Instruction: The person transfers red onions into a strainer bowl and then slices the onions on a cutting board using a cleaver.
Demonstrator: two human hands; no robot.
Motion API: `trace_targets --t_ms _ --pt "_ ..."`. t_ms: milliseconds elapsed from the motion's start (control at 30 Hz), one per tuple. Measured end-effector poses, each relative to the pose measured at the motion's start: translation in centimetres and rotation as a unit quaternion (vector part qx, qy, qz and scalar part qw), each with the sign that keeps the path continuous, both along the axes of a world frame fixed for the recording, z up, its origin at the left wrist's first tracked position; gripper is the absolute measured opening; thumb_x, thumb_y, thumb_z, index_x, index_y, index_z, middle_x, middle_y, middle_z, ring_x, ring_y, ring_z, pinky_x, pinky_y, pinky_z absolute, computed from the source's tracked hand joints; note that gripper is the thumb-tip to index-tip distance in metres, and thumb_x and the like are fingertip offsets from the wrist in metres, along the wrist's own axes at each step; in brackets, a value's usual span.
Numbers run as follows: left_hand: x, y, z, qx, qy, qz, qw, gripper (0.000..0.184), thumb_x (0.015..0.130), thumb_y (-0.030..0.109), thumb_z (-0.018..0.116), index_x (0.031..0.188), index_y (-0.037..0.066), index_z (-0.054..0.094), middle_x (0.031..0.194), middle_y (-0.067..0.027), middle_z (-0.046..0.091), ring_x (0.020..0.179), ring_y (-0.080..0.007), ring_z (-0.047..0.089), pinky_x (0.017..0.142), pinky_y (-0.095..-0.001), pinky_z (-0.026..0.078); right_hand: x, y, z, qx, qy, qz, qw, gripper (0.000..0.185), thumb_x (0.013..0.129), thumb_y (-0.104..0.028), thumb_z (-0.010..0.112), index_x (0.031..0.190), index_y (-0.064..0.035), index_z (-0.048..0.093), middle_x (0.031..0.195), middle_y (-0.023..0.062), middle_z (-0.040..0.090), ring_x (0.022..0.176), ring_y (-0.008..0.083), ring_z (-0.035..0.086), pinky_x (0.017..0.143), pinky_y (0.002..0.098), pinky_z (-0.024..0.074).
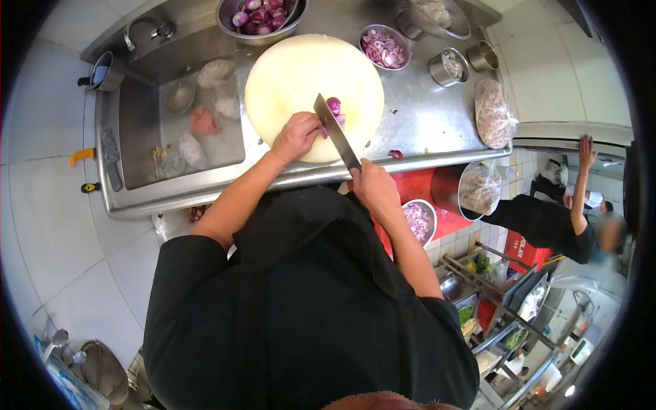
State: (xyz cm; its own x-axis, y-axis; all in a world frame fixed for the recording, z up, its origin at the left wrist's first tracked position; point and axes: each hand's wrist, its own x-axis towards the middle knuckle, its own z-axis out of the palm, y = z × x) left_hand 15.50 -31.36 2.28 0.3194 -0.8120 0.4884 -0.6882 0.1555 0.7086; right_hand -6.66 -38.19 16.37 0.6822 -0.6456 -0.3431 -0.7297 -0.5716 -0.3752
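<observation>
My right hand [374, 186] is wrapped round the handle of a wide knife [338, 133], whose blade lies slanted over the round, pale cutting board [294, 82]. Left of the blade, my left hand [298, 135] has its fingers closed on a small piece of red onion [323, 130] near the board's front edge. Just right of the blade rest more red onion pieces [333, 105], next to the metal.
Behind the board stands a bowl of red onions [262, 17], and right of it a bowl of sliced onion [384, 48]. A sink [184, 116] lies left. Bagged food [493, 113] sits at the counter's right end. Another person [547, 219] stands far right.
</observation>
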Motion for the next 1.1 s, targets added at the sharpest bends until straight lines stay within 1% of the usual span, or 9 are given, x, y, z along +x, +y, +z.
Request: trace_targets --t_ms 200,400,567,733,767,833,900,1000,1100 --pt "-0.2 0.1 0.8 -0.003 0.018 0.006 1.000 0.009 0.082 0.002 0.069 0.090 0.005 0.069 0.096 -0.0111 0.068 0.097 -0.0317 0.066 0.093 -0.0405 0.050 -1.1 0.8 0.5 0.027 0.023 -0.019 0.999 0.027 0.100 -0.023 0.056 0.098 0.0031 0.063 0.086 0.0314 0.069 0.084 0.0501 0.069 0.078 0.0591 0.0545" --pt "-0.1 -0.1 1.1 -0.003 0.004 -0.005 1.000 0.006 0.082 0.002 0.069 0.087 0.006 0.067 0.090 -0.0104 0.067 0.091 -0.0310 0.065 0.088 -0.0404 0.050 0.7 -0.5 -3.9 0.014 0.001 0.002 1.000 0.029 0.100 -0.025 0.056 0.100 0.0031 0.064 0.086 0.0311 0.070 0.086 0.0497 0.069 0.079 0.0587 0.0547" --pt "0.0 -0.9 1.3 0.008 -0.003 0.012 1.000 0.007 0.082 0.004 0.069 0.089 0.006 0.069 0.092 -0.0109 0.067 0.092 -0.0318 0.065 0.087 -0.0404 0.049 1.1 -2.3 -2.1 0.009 -0.028 -0.033 0.999 0.030 0.100 -0.027 0.058 0.102 0.0027 0.064 0.089 0.0306 0.070 0.090 0.0490 0.069 0.084 0.0574 0.0537" --pt "1.1 -3.7 8.7 -0.066 0.018 0.137 0.988 0.011 0.084 0.005 0.069 0.094 0.007 0.070 0.097 -0.0111 0.069 0.095 -0.0320 0.065 0.087 -0.0436 0.049 -0.3 -2.4 -1.4 0.015 -0.043 -0.024 0.999 0.031 0.100 -0.028 0.058 0.104 0.0025 0.065 0.091 0.0304 0.070 0.089 0.0500 0.068 0.083 0.0578 0.0537" --pt "1.4 -4.5 9.8 -0.042 0.011 0.126 0.991 0.015 0.085 0.011 0.070 0.100 0.007 0.072 0.102 -0.0116 0.070 0.100 -0.0322 0.066 0.090 -0.0453 0.049 -0.4 -2.0 -1.8 0.021 -0.035 -0.016 0.999 0.031 0.100 -0.028 0.058 0.104 0.0025 0.065 0.091 0.0304 0.070 0.089 0.0502 0.068 0.082 0.0580 0.0537" --pt "1.1 -6.7 10.0 0.139 -0.040 0.082 0.986 0.024 0.084 0.017 0.071 0.104 0.005 0.073 0.106 -0.0133 0.071 0.103 -0.0336 0.067 0.092 -0.0444 0.051 0.0 -0.8 -2.2 0.036 -0.016 -0.002 0.999 0.031 0.099 -0.027 0.058 0.107 0.0025 0.064 0.091 0.0310 0.070 0.089 0.0502 0.069 0.083 0.0589 0.0542" --pt "0.9 -9.2 9.0 0.341 -0.103 0.042 0.933 0.036 0.081 0.024 0.072 0.110 0.003 0.073 0.110 -0.0173 0.072 0.108 -0.0350 0.068 0.093 -0.0440 0.053 0.2 0.3 -3.8 0.043 -0.008 0.016 0.999 0.032 0.099 -0.027 0.058 0.110 0.0020 0.063 0.092 0.0324 0.070 0.090 0.0494 0.070 0.084 0.0585 0.0549" --pt "0.1 -11.3 5.8 0.465 -0.148 0.030 0.872 0.034 0.081 0.022 0.071 0.109 0.001 0.073 0.111 -0.0211 0.071 0.108 -0.0347 0.069 0.093 -0.0435 0.055 0.3 0.6 -4.0 0.042 -0.007 0.018 0.999 0.031 0.099 -0.027 0.058 0.109 0.0019 0.064 0.091 0.0321 0.071 0.089 0.0483 0.071 0.081 0.0574 0.0566" --pt "0.0 -12.1 4.1 0.435 -0.133 0.051 0.889 0.035 0.079 0.022 0.073 0.106 0.000 0.072 0.113 -0.0242 0.071 0.107 -0.0347 0.070 0.091 -0.0429 0.057 0.1 0.1 -4.8 0.042 -0.007 0.021 0.999 0.031 0.099 -0.027 0.058 0.109 0.0024 0.064 0.092 0.0315 0.071 0.090 0.0478 0.071 0.081 0.0568 0.0568"
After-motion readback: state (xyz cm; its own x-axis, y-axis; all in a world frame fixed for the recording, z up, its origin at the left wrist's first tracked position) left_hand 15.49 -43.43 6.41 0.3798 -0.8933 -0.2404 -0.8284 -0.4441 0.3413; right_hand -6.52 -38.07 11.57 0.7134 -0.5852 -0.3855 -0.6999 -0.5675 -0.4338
